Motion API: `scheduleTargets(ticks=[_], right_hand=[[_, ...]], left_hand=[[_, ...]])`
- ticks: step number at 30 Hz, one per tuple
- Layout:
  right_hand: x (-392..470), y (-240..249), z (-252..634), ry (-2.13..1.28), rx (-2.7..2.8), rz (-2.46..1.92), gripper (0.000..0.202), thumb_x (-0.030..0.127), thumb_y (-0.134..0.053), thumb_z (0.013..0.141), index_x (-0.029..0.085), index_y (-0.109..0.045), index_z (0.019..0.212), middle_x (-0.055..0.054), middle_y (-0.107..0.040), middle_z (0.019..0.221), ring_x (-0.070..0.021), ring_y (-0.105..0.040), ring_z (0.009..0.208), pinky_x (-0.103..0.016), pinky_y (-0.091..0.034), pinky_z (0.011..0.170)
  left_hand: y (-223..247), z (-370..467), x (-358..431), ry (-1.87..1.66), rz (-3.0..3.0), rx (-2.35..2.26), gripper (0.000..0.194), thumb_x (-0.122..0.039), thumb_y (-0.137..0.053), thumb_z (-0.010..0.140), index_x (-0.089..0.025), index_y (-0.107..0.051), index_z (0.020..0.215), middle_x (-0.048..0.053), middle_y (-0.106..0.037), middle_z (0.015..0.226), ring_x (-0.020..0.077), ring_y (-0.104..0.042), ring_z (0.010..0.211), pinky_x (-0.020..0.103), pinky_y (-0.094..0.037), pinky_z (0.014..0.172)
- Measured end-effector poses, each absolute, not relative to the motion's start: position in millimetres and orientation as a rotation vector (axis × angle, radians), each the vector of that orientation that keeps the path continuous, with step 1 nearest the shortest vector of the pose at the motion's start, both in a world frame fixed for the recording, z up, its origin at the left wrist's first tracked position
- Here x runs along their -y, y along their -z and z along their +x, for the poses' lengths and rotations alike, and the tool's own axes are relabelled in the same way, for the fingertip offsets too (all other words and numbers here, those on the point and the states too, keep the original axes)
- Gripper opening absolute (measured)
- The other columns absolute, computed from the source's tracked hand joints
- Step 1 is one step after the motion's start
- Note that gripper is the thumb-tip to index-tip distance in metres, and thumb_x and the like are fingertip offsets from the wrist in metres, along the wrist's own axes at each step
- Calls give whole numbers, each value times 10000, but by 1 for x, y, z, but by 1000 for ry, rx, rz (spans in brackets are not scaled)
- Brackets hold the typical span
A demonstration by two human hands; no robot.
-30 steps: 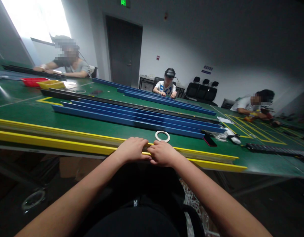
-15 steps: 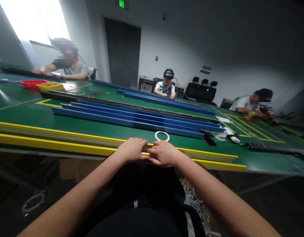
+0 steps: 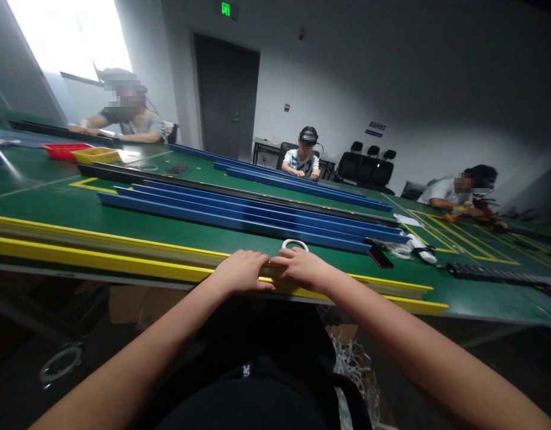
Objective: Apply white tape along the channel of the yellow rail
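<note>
A long yellow channel (image 3: 136, 258) lies along the near edge of the green table. My left hand (image 3: 240, 272) is wrapped over its near wall, fingers reaching into the groove and thumb on the front face. Close beside it, my right hand (image 3: 304, 270) bends over the same channel, its fingers closed and pointing left into the groove. Whatever is between the right fingertips is hidden. Just behind that hand sits a white ring-shaped roll of tape (image 3: 295, 242), partly covered by the knuckles.
Several blue channels (image 3: 230, 224) and a black rail (image 3: 105, 173) lie beyond. A phone (image 3: 381, 257) and a dark slotted strip (image 3: 494, 272) are right. Red (image 3: 64, 151) and yellow trays (image 3: 95, 156) stand far left. Three people sit around the table.
My right hand has shifted slightly up and away from the left thumb, opening a small gap between the hands. My left hand stays on the channel. The view has tilted a little.
</note>
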State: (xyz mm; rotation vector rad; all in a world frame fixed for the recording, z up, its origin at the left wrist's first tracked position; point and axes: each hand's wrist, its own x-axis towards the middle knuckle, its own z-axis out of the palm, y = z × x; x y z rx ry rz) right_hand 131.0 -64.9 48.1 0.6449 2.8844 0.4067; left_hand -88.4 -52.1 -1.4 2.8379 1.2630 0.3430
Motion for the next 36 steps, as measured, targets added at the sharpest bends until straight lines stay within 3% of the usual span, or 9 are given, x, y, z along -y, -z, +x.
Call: scheduleTargets(ticks=[5,9,19,23,27,36], right_hand=[[55,-39,142,-410,-2963,650,187,238,-548,873,252,-734,868,-23,-424,1438,-289,-283,1300,-431,-343,955],[46,-31,145,-318,-3005,683,152,278,-588,851,249,-737,854,-44,-413,1443,-262,-359,1236,-423,-366,964],[44,-28,136,-412,-2948,638,194,298,-512,909,243,-693,952,-81,-510,1291,-226,-453,1110,-327,-431,771],[41,-24,132,-404,-2925,648,195,302,-527,903,250,-679,1013,-81,-547,1212,-209,-478,1050,-302,-419,740],[37,-20,127,-403,-2899,657,187,313,-525,905,231,-691,928,-76,-573,1094,-202,-492,994,-293,-404,718],[37,-22,129,-333,-2881,682,216,325,-494,922,217,-681,924,-76,-565,1096,-187,-494,956,-295,-399,735]], left_hand=[[2,-89,51,-322,2812,-1287,738,-772,-538,679,-221,-597,1166,119,-695,1041,315,-631,976,392,-441,825],[4,-89,50,-336,2831,-1286,743,-787,-519,678,-224,-598,1155,118,-698,1026,309,-636,965,381,-440,825],[7,-90,49,-385,2858,-1245,753,-784,-503,699,-235,-575,1209,108,-696,1022,310,-632,969,386,-438,817],[7,-90,49,-369,2864,-1259,723,-792,-501,693,-230,-603,1136,107,-694,1005,305,-636,954,383,-438,818],[5,-90,50,-380,2868,-1265,728,-791,-504,691,-229,-594,1145,106,-694,999,306,-636,953,387,-441,816],[3,-90,51,-381,2867,-1258,718,-791,-497,696,-218,-599,1116,106,-691,992,302,-633,948,389,-438,809]])
